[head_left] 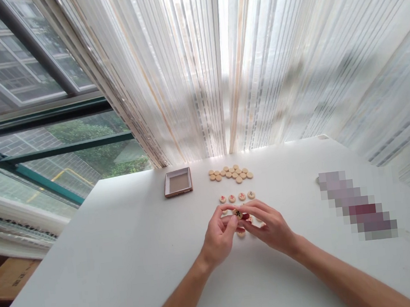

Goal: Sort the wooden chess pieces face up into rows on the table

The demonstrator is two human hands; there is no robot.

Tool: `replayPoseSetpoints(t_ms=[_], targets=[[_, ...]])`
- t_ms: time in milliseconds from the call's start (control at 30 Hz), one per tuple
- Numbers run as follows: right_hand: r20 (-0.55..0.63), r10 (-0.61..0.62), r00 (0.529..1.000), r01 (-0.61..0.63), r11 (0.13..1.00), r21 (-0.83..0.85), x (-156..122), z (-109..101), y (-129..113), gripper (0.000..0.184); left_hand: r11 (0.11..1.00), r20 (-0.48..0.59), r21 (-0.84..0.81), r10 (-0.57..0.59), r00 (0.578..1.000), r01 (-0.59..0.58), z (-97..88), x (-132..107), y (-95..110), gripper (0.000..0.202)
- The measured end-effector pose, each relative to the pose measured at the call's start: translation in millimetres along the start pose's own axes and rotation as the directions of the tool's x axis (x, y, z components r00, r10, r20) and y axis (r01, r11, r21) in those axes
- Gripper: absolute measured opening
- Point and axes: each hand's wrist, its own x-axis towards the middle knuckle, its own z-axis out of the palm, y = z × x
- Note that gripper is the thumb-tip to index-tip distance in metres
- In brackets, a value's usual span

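Observation:
My left hand (219, 235) pinches a round wooden Chinese chess piece (238, 214) marked with a black character, its face turned toward me. From the other side, the fingertips of my right hand (271, 224) close in on the same piece and appear to touch it. Just beyond my hands, a row of face-up pieces lies on the table: red-marked ones such as this chess piece (232, 198), and a black-marked chess piece (251, 195) at the right end. Below my fingers a further chess piece (241, 233) shows; others there are partly hidden by my hands.
Several blank-side-up chess pieces (233, 170) cluster toward the far edge of the white table (128, 264). Left of them sits an open shallow box (189, 180). A pixelated object (357, 206) lies at the right. Sheer striped curtains (200, 76) hang behind the table.

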Motion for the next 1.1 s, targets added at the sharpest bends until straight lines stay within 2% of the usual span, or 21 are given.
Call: replayPoseSetpoints(t_ms=[200,400,567,833,1100], targets=[[0.075,-0.009,0.997,0.008,1.000,0.016,-1.2,0.1,1.0,0.046,1.000,-0.104,0.027,0.004,0.995,-0.001,-3.1,2.0,-3.8,0.028],[0.072,0.031,0.997,-0.032,0.999,0.015,-1.5,0.8,0.2,0.042,0.997,-0.156,0.076,0.004,0.988,0.008,-4.8,2.5,-3.3,0.030],[0.085,0.082,0.993,-0.083,0.996,0.011,-3.1,0.6,2.3,0.042,0.996,-0.110,0.088,-0.013,0.994,0.023,-8.5,3.1,-2.4,0.033],[0.071,0.125,0.990,-0.126,0.992,0.008,-2.0,-2.7,0.8,0.038,0.993,-0.021,0.113,0.036,0.999,-0.034,-9.7,0.0,-2.2,0.033],[0.084,0.159,0.984,-0.161,0.987,0.019,1.3,-7.1,-4.2,0.035,0.961,-0.018,0.266,0.082,0.996,-0.074,-13.1,0.0,6.0,0.032]])
